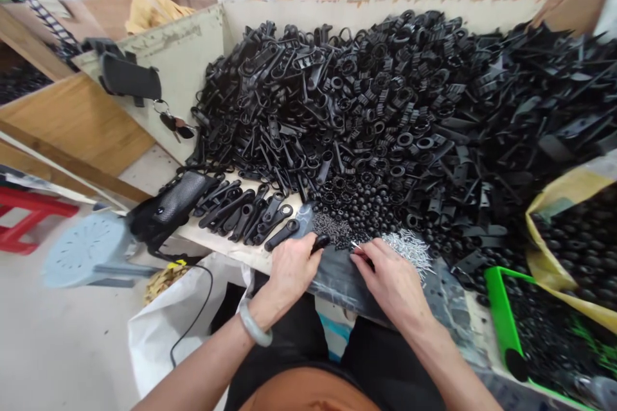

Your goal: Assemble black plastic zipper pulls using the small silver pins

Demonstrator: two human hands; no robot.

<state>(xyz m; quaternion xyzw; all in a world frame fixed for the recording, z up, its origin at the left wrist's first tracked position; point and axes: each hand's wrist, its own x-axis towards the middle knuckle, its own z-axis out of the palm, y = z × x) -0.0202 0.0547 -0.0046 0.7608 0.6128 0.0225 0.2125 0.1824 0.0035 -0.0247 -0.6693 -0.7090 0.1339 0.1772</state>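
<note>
My left hand [292, 270] is closed around a small black plastic part [320, 243] at the table's front edge; a pale bangle sits on that wrist. My right hand [390, 279] pinches a thin silver screw [357, 246] next to that part, fingers pressed together. Both hands rest over a dark plastic sheet [337, 279]. Just beyond them lie a patch of tiny dark screws [332, 226], a heap of silver screws [412, 249] and small black round caps [359, 202].
A huge pile of black plastic parts [385, 96] fills the walled table. A row of black levers [245, 212] lies at front left beside a black mesh pouch [173, 205]. A yellow bag [569, 205] and a green bin [501, 314] of parts stand at right. Two people stand far behind.
</note>
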